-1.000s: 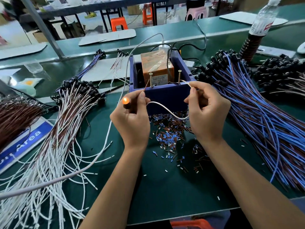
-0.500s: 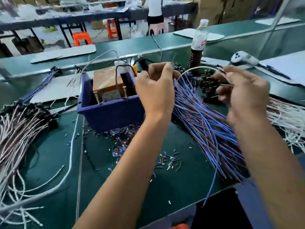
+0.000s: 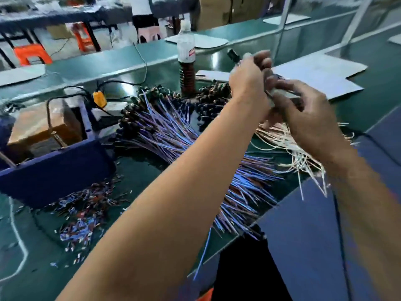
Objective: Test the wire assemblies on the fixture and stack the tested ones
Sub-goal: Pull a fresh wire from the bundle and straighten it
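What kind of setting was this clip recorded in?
Most likely a factory assembly line for wire harnesses: a long green workbench, heaps of blue wire assemblies, a blue test fixture box, and cut insulation scraps littering the bench.

Motion blur smears both hands at upper right: what the left hand (image 3: 247, 80) and right hand (image 3: 312, 118) hold between them cannot be made out. The left forearm hides part of the blue wire pile (image 3: 165, 131). The blue fixture box (image 3: 54, 170) is cut off at the left edge.
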{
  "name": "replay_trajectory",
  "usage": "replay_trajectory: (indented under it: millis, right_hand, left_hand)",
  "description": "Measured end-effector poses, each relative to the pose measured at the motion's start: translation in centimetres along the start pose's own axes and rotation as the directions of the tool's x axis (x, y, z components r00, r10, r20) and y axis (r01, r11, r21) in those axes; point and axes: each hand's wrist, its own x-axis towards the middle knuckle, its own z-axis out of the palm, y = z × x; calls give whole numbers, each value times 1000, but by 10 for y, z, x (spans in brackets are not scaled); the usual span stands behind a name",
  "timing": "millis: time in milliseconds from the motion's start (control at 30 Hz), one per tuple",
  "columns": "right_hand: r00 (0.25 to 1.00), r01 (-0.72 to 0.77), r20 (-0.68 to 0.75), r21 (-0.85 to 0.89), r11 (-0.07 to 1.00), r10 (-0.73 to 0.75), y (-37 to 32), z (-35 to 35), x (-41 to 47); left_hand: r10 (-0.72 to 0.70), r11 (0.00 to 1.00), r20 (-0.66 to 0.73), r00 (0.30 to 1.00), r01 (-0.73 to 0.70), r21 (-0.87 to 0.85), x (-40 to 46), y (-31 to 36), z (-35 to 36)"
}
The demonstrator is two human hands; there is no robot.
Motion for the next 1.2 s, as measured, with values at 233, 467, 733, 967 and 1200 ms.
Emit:
replay_trajectory:
  millis: [233, 467, 733, 967, 1200]
  right_hand:
    - [973, 106, -148, -401, 910, -179, 14, -53, 24]
    - [998, 50, 53, -687, 725, -19, 56, -31, 29]
    - [996, -68, -21, -770, 635, 82, 84, 7, 16]
    - [955, -74, 91, -849, 522, 283, 76, 37, 25]
    - [824, -64, 251, -850, 523, 508, 61, 39, 27]
  left_hand:
    - [0, 988, -133, 991, 20, 153, 31, 18, 0]
    - [-39, 695, -274, 961, 223, 684, 57, -2, -45]
    - [3, 879, -317, 948, 149, 453, 54, -21, -61]
    - [268, 416, -195, 943, 69, 907, 45, -33, -57]
    - [181, 282, -101, 978, 46, 958, 20, -15, -69]
